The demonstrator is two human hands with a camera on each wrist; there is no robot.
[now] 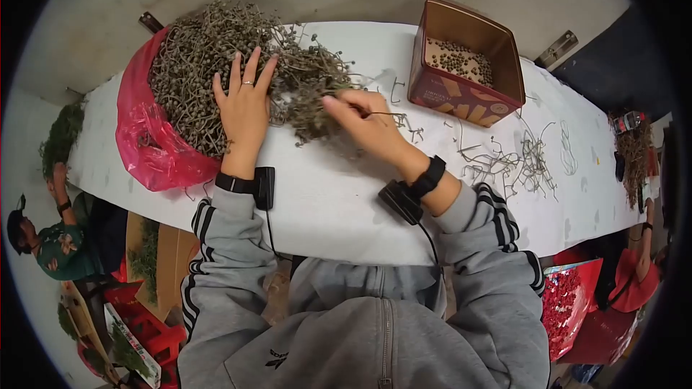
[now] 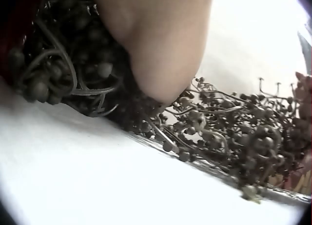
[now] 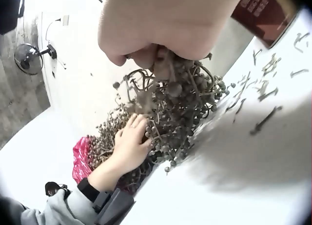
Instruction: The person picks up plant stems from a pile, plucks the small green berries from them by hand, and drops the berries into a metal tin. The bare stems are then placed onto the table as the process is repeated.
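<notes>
A big heap of dried stems (image 1: 189,83) bearing small round seed heads spills from a pink plastic bag (image 1: 135,133) on the white-covered table. My left hand (image 1: 244,115) rests on the heap's right side, fingers spread and fairly straight. Beside it, my right hand (image 1: 371,130) grips a tangled clump of the stems (image 3: 178,108) between curled fingers and thumb. That clump overlaps the heap's right edge in the head view. In the left wrist view, part of the hand covers some of the dark stems (image 2: 234,127).
A dark red tin box (image 1: 465,101) stands at the back right, with loose round seed heads (image 1: 458,57) inside. Bare stems (image 1: 515,162) lie scattered right of my right hand. One person (image 1: 61,248) works at the table's left end, another (image 1: 638,274) at its right.
</notes>
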